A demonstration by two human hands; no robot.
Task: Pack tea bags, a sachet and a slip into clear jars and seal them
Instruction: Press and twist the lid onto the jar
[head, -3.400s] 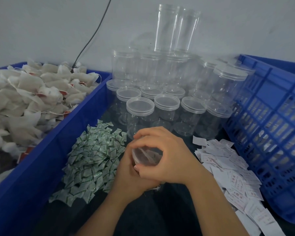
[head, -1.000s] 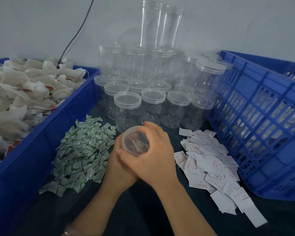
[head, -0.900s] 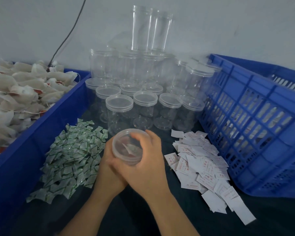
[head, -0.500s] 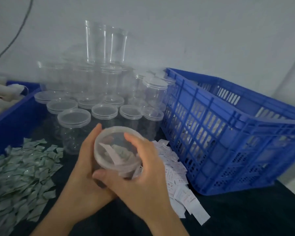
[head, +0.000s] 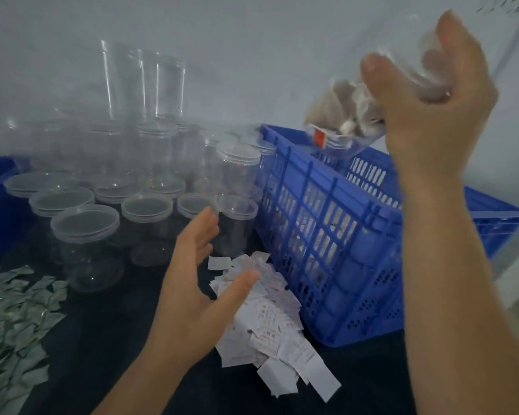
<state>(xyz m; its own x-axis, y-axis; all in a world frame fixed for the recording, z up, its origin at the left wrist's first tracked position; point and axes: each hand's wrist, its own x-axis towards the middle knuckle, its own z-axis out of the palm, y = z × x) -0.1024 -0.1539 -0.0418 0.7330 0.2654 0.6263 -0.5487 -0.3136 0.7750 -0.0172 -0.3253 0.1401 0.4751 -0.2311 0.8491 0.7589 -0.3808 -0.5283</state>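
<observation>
In the head view, the step in hand looks like setting a packed jar aside. The right hand (head: 432,94) is raised high at the upper right, its fingers curled round a clear plastic jar stuffed with pale tea bags (head: 339,118). The jar hangs tilted in the air above the blue slatted plastic crate (head: 327,235), with its base pointing down toward the crate. The grip covers the jar's upper end and the picture is blurred there, so I cannot tell whether the lid is on — that it is sealed is only a guess from where it is held.

The left hand (head: 192,289) holds nothing. It hovers above the dark tabletop (head: 102,339), palm turned inward, fingers straight and spread, thumb out. It is just over the near edge of the heap of small white paper slips (head: 270,324) lying against the crate's wall.

As I judge it, the next move is to lower the jar into the crate and release it gently so it settles without tipping. The left hand is well placed to take a fresh one from the cluster of empty clear lidded jars (head: 84,229) just beyond its fingertips. That jar then needs tea bags, a slip, and one from the pile of small green sachets (head: 12,319) at the lower left — no loose tea bags are in view.
</observation>
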